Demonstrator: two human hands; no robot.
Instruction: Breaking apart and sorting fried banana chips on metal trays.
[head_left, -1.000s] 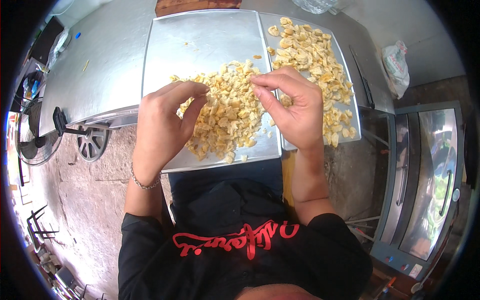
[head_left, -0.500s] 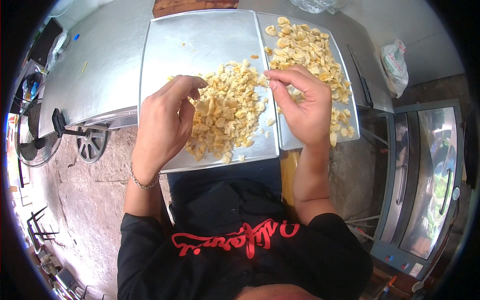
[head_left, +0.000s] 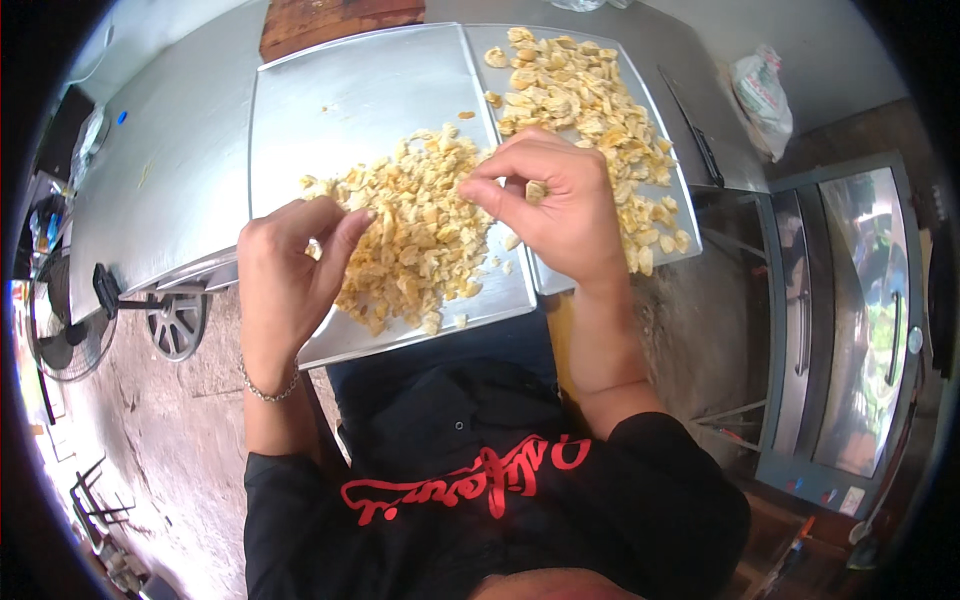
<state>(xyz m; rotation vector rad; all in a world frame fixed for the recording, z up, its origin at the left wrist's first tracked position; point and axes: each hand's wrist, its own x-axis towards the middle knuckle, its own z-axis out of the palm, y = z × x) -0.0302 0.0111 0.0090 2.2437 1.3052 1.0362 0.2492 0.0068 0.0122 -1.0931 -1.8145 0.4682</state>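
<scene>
A loose pile of pale yellow, crumbly food pieces [head_left: 415,235] lies on the large metal tray [head_left: 350,95]. My left hand [head_left: 290,265] hangs over the pile's left edge, fingers curled toward the thumb; whatever they hold is hidden. Above the pile's right side, my right hand [head_left: 560,205] pinches thumb and forefinger together, the tips against the pile behind them. One small pale piece [head_left: 537,190] shows inside the loop of that hand; I cannot tell whether it is held or lies beneath. Larger pieces [head_left: 570,90] of the same food cover the second tray [head_left: 690,225] on the right.
The trays rest on a steel table [head_left: 180,170], with a wooden board [head_left: 335,25] behind them. A black-handled knife [head_left: 705,155] lies right of the trays, near a white plastic bag [head_left: 762,100]. A steel-doored cabinet [head_left: 860,320] stands right, a fan [head_left: 65,320] left.
The view has shifted, so trays and table sit further left. My right hand has moved from the gap between the trays to over the pile; my left has drawn nearer me.
</scene>
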